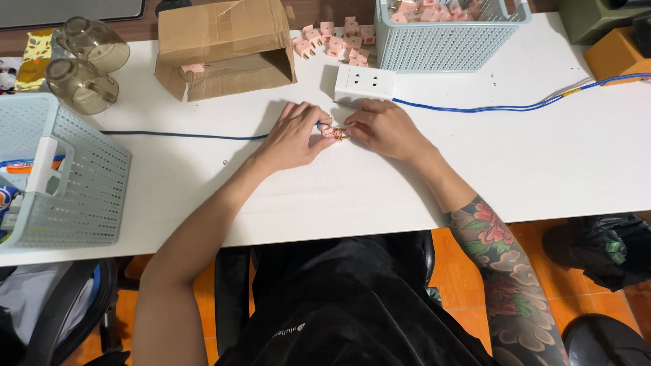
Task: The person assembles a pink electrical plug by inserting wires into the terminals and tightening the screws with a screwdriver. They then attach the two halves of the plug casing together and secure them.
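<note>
Both hands meet at the middle of the white surface (475,176), pinching one small pink plug part (335,133) between them. The left hand (293,135) lies palm down with its fingers curled in, thumb and forefinger closed on the left end of the part. The right hand (384,127) is likewise curled nearly closed, its fingertips gripping the right end, where a bit of brass-coloured metal shows. The part sits just above the surface, directly in front of one white socket block (364,83), which lies just beyond the fingertips.

One blue cable (488,107) runs from the block off to the right; another stretch of blue cable (183,135) runs left and disappears under the left hand.

Beyond the block, a loose heap of pink parts (332,39) lies on the surface, roughly a dozen, too crowded to count exactly. One pale blue mesh basket (441,34) behind them holds more of the same. One open cardboard box (224,47) lies on its side to the left. Two smoky glass cups (88,64) rest at the far left corner, near a second pale blue basket (74,176) at the left edge.
</note>
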